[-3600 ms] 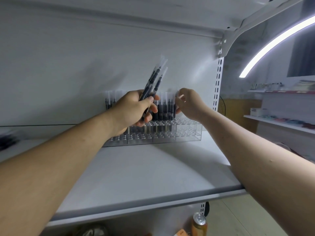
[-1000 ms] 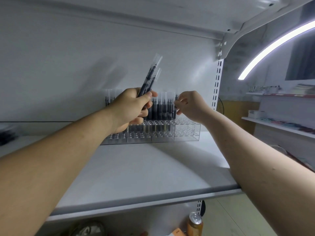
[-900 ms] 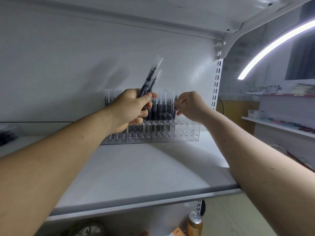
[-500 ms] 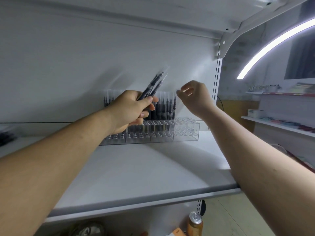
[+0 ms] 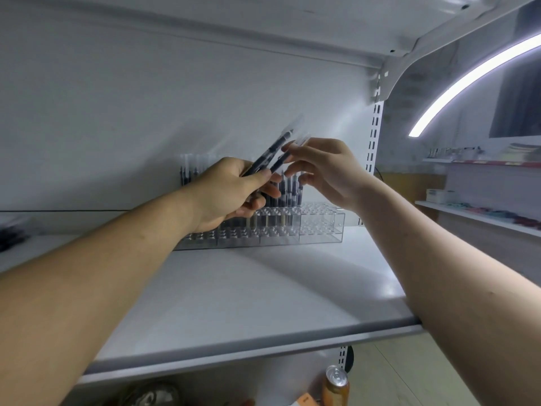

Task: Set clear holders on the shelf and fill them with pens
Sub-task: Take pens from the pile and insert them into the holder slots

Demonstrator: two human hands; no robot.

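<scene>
Left hand [image 5: 228, 191] is curled around a small bunch of spare pens [image 5: 270, 155], thumb clamped across the barrels. They're fanned up and to the right so the capped ends stick out where the other hand can reach them. Right hand [image 5: 328, 171] is just beside those ends with fingers apart and loose. One fingertip [image 5: 288, 148] is at or touching a cap, but there's no pinch on anything yet. I judge this as the pick-one step: left is the magazine, right does the loading. The holder [image 5: 320, 227] is already on the shelf [image 5: 263, 294], pushed back near the back wall [image 5: 146, 112], which leaves the front of the shelf bare. Standing pens [image 5: 289, 190] fill the rear rows, upright with caps up. The holder's right-end section shows only open holes, so there's plenty left to fill. Both hands hover above the holder, so the drop from pick to hole is short. Next move needs a clean two-finger pinch on a single cap. The barrels sit tight together, so the risk is dragging a second pen out with it.
</scene>
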